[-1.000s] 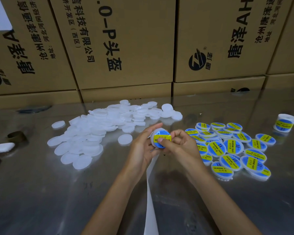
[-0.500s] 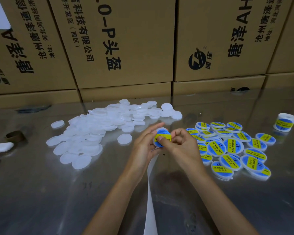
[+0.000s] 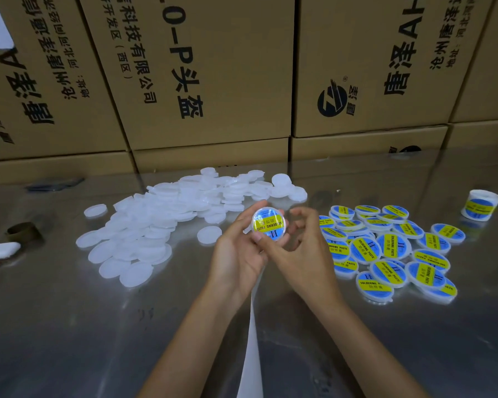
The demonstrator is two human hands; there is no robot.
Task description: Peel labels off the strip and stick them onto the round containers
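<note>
Fingers and thumb of the left hand curl around the rim of the soldering paste container, tilting its blue-and-yellow label up to the camera. Right hand sits just beside it, fingers loosely curled and holding nothing, thumb near the container's lower edge. Label looks seated, so the smart play is a firm thumb rub from the centre outward to chase any bubbles, then a check that the edges lie flat inside the rim. White backing strip trails under the wrists toward the camera. From here this one belongs with the labelled pile on the right, and a fresh blank comes from the white heap on the left of the steel table.
</note>
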